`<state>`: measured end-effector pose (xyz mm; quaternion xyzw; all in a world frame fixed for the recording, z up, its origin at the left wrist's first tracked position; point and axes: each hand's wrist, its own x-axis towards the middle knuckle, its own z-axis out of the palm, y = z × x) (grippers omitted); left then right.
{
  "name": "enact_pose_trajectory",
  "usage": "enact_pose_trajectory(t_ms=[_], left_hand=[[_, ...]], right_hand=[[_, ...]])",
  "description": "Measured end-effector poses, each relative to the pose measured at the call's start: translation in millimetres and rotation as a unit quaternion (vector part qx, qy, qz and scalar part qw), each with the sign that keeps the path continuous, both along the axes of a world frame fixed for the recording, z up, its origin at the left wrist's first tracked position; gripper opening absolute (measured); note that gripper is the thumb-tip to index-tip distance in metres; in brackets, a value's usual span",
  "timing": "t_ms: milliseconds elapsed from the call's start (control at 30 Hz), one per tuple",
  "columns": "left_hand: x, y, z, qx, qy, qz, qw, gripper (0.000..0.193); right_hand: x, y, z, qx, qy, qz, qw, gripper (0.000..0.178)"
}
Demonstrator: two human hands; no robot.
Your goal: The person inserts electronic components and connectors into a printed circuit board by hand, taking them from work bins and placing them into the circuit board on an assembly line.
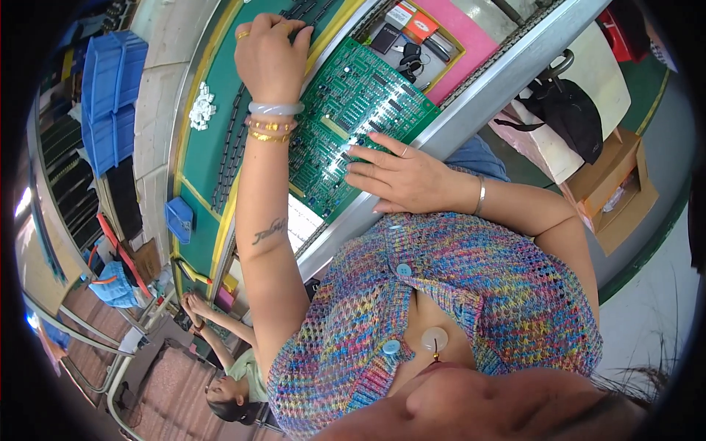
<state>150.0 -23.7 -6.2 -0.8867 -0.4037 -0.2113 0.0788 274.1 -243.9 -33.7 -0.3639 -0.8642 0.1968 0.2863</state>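
A large green circuit board (351,95) with many small parts on it lies in front of me, tilted in the picture. My left hand (272,55), wearing a ring and bracelets, is beyond the board's far left corner, beside black strips of small components (309,10). Its fingers are bent and pressed together; whatever they hold, if anything, is hidden. Over the board's near right part rests my right hand (401,176), fingers stretched and spread, with nothing in them. More black component strips (230,147) run along the green bench to the left of my forearm.
White small parts (202,108) lie heaped on the green bench, with a small blue tray (179,219) nearer. A compartment past the board holds keys (412,60) and small boxes. A metal rail (456,121) borders the right. Another person (239,389) works at lower left.
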Motion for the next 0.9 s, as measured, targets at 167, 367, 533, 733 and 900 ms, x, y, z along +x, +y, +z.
enact_pose_trajectory(t_ms=[167,367,533,733,900], left_hand=[[-4,1,6,-0.003,0.018,-0.012,1.000,0.011],[-36,-37,41,-0.016,-0.064,-0.155,0.986,0.009],[-84,-80,34,-0.150,-0.031,-0.239,0.959,0.017],[-80,-86,21,-0.119,0.035,-0.291,0.949,0.030],[-78,-83,15,-0.112,0.058,-0.324,0.938,0.031]], right_hand=[[5,-3,-1,-0.010,-0.030,-0.020,0.999,0.064],[42,-1,9,-0.007,-0.098,-0.134,0.986,0.051],[59,2,-2,0.046,-0.045,-0.212,0.975,0.041],[62,1,-9,0.058,-0.039,-0.223,0.972,0.034],[60,1,-9,0.059,-0.019,-0.236,0.970,0.032]])
